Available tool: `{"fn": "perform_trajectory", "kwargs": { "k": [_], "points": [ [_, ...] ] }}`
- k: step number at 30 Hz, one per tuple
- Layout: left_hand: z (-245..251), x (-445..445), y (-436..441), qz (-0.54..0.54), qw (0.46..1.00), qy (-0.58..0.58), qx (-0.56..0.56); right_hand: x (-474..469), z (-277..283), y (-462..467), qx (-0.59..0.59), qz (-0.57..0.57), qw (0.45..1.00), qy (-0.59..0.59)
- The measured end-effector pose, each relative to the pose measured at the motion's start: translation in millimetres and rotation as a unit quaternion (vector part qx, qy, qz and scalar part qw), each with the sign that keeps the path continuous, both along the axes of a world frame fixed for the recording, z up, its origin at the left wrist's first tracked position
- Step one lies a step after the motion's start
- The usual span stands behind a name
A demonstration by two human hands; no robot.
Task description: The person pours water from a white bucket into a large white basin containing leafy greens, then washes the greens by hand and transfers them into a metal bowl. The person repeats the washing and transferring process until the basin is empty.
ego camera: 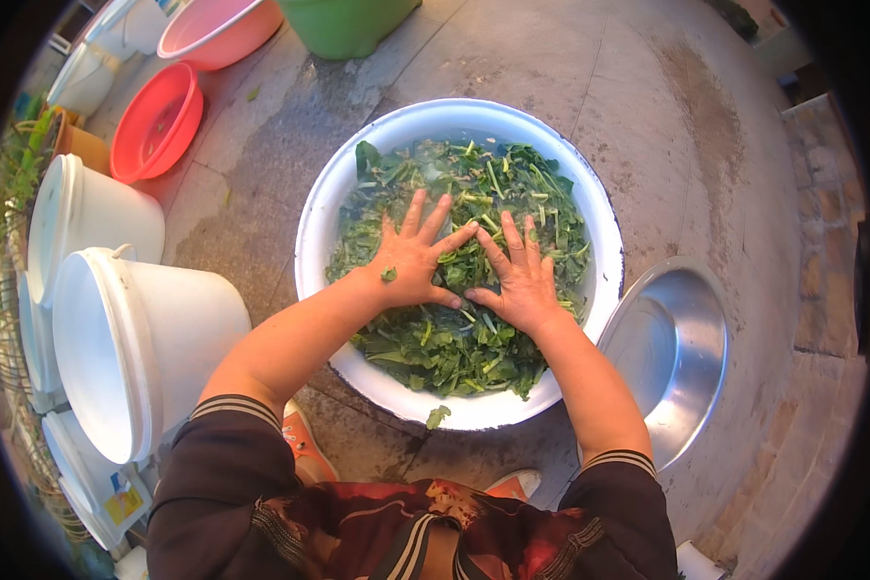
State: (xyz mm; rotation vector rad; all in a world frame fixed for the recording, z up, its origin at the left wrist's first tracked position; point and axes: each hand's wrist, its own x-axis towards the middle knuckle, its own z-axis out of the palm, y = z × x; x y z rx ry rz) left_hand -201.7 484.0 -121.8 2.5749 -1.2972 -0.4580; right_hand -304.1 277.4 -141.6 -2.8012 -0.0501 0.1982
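Observation:
A wide white enamel basin (pixel 449 415) with a chipped dark rim stands on the ground before me. Chopped leafy greens (pixel 471 355) with pale stem pieces float in water inside it. My left hand (pixel 413 264) lies palm down on the greens with its fingers spread; a leaf scrap sticks near its wrist. Beside it my right hand (pixel 518 279) also rests palm down, fingers apart and partly among the leaves. The two index fingertips nearly meet. Neither hand grasps anything. A loose leaf bit (pixel 438 416) clings to the basin's near rim.
A stainless steel basin (pixel 685 355) sits to the right, close to the enamel one. White plastic buckets (pixel 188 326) line the left side. Farther off are a red basin (pixel 188 138), a pink basin (pixel 239 36) and a green tub (pixel 348 25). The paved ground (pixel 522 58) has wet patches.

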Motion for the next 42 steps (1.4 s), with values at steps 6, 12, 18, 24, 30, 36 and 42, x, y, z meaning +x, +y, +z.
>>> {"fn": "perform_trajectory", "kwargs": {
  "k": [6,12,18,24,30,36,42],
  "points": [
    [-65.0,8.2,-26.6,0.073,0.996,0.051,-0.010,26.4,-49.2,-13.2,0.001,-0.033,0.998,0.058],
    [-85.9,20.2,-39.2,0.111,0.990,0.082,-0.007,48.0,-77.9,-26.2,-0.037,-0.047,0.995,0.081],
    [-15.8,21.0,-39.2,0.208,0.966,0.146,0.047,48.3,-8.8,-20.5,0.091,-0.095,0.965,0.227],
    [31.5,39.2,11.1,0.095,0.987,0.000,-0.126,45.0,47.3,-53.2,0.092,-0.037,0.995,0.005],
    [-27.8,86.9,29.2,0.164,0.956,0.184,-0.157,96.8,-29.9,-82.4,0.137,-0.108,0.983,0.053],
    [-85.7,68.9,-0.2,0.369,0.809,0.404,-0.216,98.3,-77.6,-83.7,0.435,-0.324,0.817,0.198],
    [-112.7,52.1,-2.5,0.166,0.760,0.538,-0.325,57.8,-84.5,-34.3,0.741,-0.229,0.598,0.200]
  ]
}}
